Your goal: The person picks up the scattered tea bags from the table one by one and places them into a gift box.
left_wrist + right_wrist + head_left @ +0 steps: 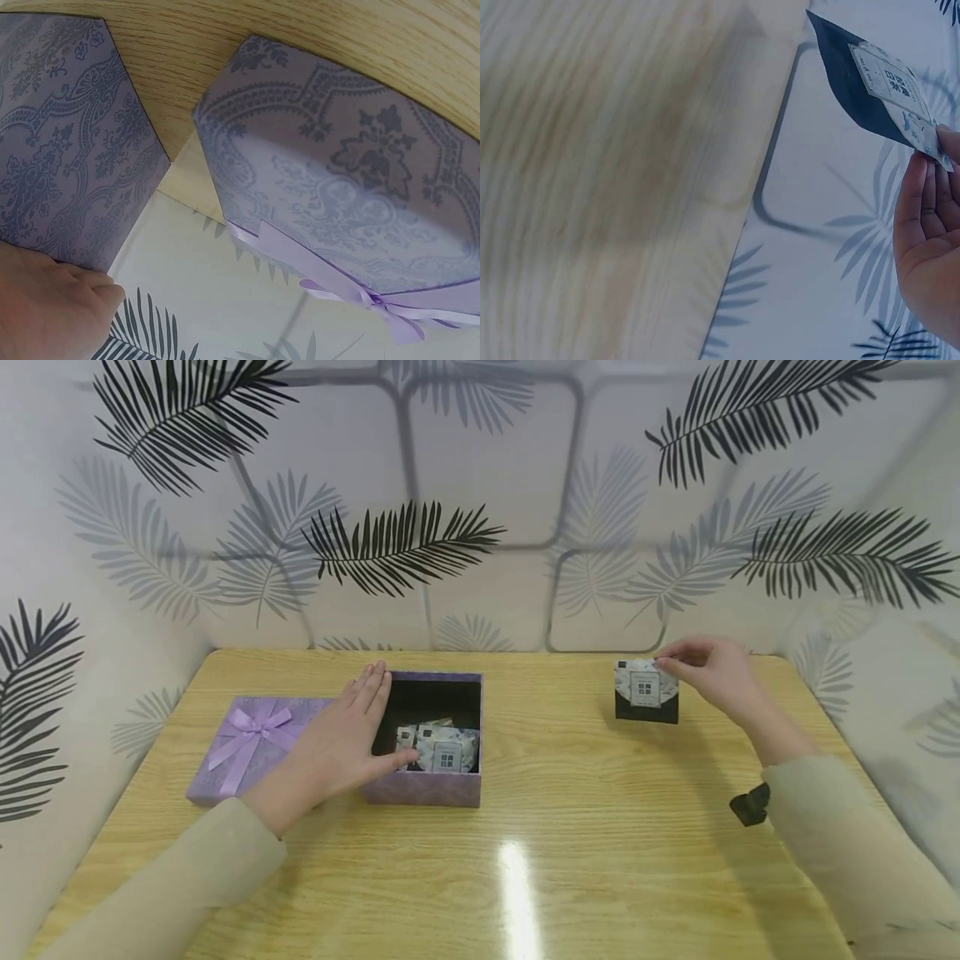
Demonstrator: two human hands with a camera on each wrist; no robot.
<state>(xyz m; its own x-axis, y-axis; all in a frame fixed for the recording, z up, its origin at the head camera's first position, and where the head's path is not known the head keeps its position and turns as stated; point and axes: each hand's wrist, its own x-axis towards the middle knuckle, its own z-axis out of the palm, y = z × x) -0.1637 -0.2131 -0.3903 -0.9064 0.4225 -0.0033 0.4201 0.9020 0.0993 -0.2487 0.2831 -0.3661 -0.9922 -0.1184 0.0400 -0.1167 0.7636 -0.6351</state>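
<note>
My right hand (pixel 712 677) pinches the upper right corner of a flat sachet (pixel 646 692), black below and white-patterned above, with a label printed in characters. In the right wrist view, thumb and fingers hold the sachet (pixel 889 86) by one corner. My left hand (pixel 337 739) rests on the left edge of a purple patterned gift box (pixel 423 790), fingers straight and thumb stretched over its front part. Inside the dark box lie several similar sachets (pixel 447 747). In the left wrist view, my left hand (pixel 56 307) touches the box's patterned side (pixel 67 142).
Left of the box, partly behind my left forearm, lies its purple lid (pixel 258 735) with a ribbon bow. A small dark object (pixel 750 805) shows beside the right sleeve. The wooden table (pixel 570 860) meets a leaf-patterned wall covering (pixel 480 593) at the back.
</note>
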